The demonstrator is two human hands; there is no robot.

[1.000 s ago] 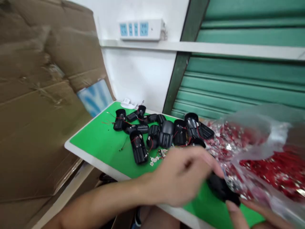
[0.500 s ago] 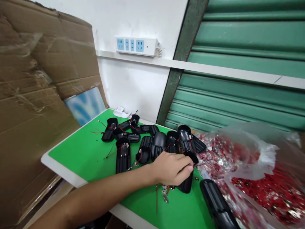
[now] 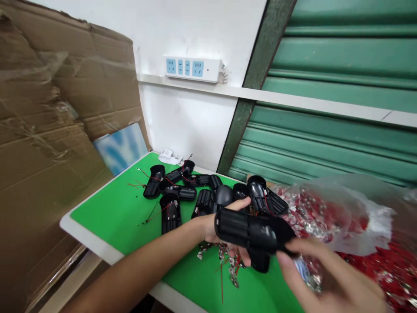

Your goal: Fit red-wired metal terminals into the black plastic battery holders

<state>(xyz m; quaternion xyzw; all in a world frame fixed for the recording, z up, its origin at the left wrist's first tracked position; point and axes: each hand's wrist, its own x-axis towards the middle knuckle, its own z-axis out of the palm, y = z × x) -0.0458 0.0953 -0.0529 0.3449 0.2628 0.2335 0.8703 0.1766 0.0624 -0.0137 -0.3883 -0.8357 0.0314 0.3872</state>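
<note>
My left hand (image 3: 219, 228) grips a black ribbed plastic housing (image 3: 247, 230) and holds it just above the green table (image 3: 110, 213). My right hand (image 3: 322, 278) reaches in from the lower right, fingertips touching the housing's right end; it is blurred. Under the housing lies another black part (image 3: 260, 260) and a loose cluster of small metal contacts with red wires (image 3: 230, 261). Behind my hands a pile of similar black housings (image 3: 182, 191) with red wires is spread over the table.
A clear plastic bag (image 3: 352, 226) full of red-wired metal parts fills the table's right side. Taped cardboard (image 3: 48, 143) leans at the left. A white power strip (image 3: 192, 68) hangs on the wall; a green roller shutter (image 3: 332, 130) stands behind.
My left hand has lifted a black housing off the table, where before it was reaching among the parts. My right hand has come into view and met the housing.
</note>
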